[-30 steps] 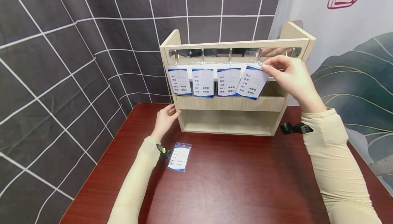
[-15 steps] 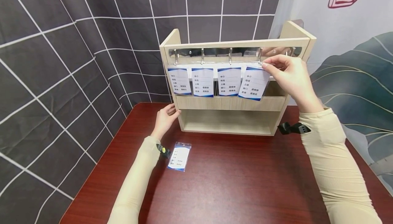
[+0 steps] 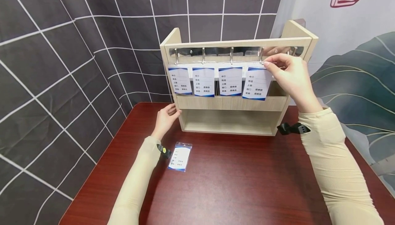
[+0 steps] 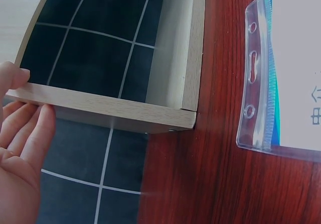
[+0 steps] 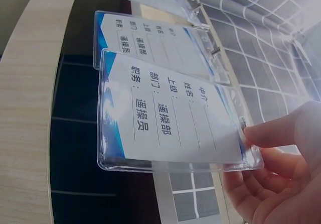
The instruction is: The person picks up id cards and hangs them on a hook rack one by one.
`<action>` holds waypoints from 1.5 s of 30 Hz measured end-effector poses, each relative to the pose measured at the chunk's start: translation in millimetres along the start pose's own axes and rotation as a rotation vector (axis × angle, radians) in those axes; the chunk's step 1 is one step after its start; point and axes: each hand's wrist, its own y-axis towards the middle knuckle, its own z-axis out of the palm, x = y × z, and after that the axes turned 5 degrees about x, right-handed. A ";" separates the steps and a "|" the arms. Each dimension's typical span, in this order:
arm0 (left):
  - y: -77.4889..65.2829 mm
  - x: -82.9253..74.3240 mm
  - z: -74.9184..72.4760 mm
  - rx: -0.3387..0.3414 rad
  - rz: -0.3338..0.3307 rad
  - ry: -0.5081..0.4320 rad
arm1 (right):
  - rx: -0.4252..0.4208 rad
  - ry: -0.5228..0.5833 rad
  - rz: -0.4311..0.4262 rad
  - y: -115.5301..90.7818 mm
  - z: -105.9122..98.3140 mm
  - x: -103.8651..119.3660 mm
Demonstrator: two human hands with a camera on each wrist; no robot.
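Note:
My right hand [image 3: 293, 79] pinches the top right corner of a clear-sleeved name badge [image 3: 257, 83] between thumb and fingers. This badge hangs nearly straight just below the fourth hook [image 3: 262, 54]; whether its hole is on the hook is unclear. In the right wrist view the held badge [image 5: 165, 113] stands in front of its neighbour. My left hand [image 3: 166, 119] grips the left side panel of a pale wooden shelf unit [image 3: 231, 102]. In the left wrist view the thumb lies on one side of that panel [image 4: 100, 101], the fingers on the other.
Three more badges [image 3: 203, 83] hang in a row from the hooks to the left. Another badge [image 3: 180, 158] lies on the reddish wooden table [image 3: 234, 180], beside my left wrist. A rightmost hook [image 3: 294, 51] sits behind my right hand. Dark gridded cloth [image 3: 123, 33] stands behind.
The badge in my right hand has swung from a tilt to nearly straight, its lower edge moving right, away from the third badge. My left hand has stayed on the shelf unit.

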 end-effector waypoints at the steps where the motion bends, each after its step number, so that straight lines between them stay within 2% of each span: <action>1: 0.0 -0.1 -0.1 0.000 0.001 -0.002 | 0.000 -0.004 0.004 0.4 0.3 0.3; 21: -2.8 -0.5 0.7 0.014 -0.019 0.004 | 0.034 -0.056 0.004 2.8 2.2 -1.7; 31: 1.3 4.2 -0.2 0.002 -0.005 -0.006 | 0.048 -0.059 0.014 3.8 0.5 -1.4; 45: -1.2 -0.5 -0.8 0.010 -0.012 0.003 | 0.041 -0.067 -0.024 2.5 -2.7 -2.1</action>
